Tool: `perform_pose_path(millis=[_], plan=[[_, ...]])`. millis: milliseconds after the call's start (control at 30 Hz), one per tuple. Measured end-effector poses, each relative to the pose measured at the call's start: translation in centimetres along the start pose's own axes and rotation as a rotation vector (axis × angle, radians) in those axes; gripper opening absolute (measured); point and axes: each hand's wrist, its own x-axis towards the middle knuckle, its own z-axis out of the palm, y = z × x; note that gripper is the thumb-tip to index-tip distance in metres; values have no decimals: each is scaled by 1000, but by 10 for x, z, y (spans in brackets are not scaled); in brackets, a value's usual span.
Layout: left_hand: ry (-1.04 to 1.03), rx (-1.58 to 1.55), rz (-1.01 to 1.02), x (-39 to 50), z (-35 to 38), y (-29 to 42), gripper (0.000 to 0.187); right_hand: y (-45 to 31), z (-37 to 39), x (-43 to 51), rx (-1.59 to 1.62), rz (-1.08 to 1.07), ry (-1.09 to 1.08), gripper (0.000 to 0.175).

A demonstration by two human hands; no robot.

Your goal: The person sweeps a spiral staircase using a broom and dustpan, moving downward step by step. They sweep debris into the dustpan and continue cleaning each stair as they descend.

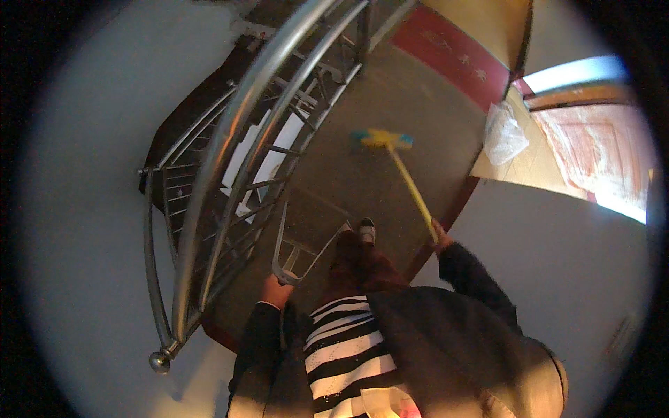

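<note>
My right hand (442,236) is closed around the lower end of a yellow broom handle (409,180). The handle runs up and left to a yellow and blue broom head (382,139) at the brown floor, slightly blurred. On the other side of my body, my left hand (280,288) holds a grey strap-like handle (283,274); its two arms spread forward to something like a tray or dustpan (294,256), whose outline is hard to tell against the floor. My shoe (367,231) shows between the two hands.
A metal stair railing (225,141) curves along the left, with white boards (279,146) behind its bars. Ahead lies a red doormat (452,55) with lettering. A clear plastic bag (504,133) rests by the wall at right, near a reddish door panel (596,141).
</note>
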Motion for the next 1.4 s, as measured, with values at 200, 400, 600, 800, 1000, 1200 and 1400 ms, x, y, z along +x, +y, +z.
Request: perform_pose_path(millis=[200, 400, 600, 800, 1000, 1200, 1400], plan=[[66, 185, -10, -10, 11, 19, 14, -65, -14, 109, -226, 546, 140, 76], [-32, 295, -123, -11, 21, 66, 17, -48, 63, 2, -171, 449, -163, 77], [-23, 192, 93, 13, 31, -9, 14, -95, 5, -83, 120, 462, -240, 73], [-51, 287, 135, 0, 34, 10, 18, -14, -35, -42, 319, 498, 239, 67], [-127, 321, 118, -11, 26, 14, 11, 42, -21, 2, 155, 755, 272, 70], [-149, 290, 126, -13, 17, -23, 15, -15, 83, -115, 172, 803, -17, 73], [-144, 264, 195, -22, -6, -64, 18, -147, 86, -176, 486, 865, -197, 74]])
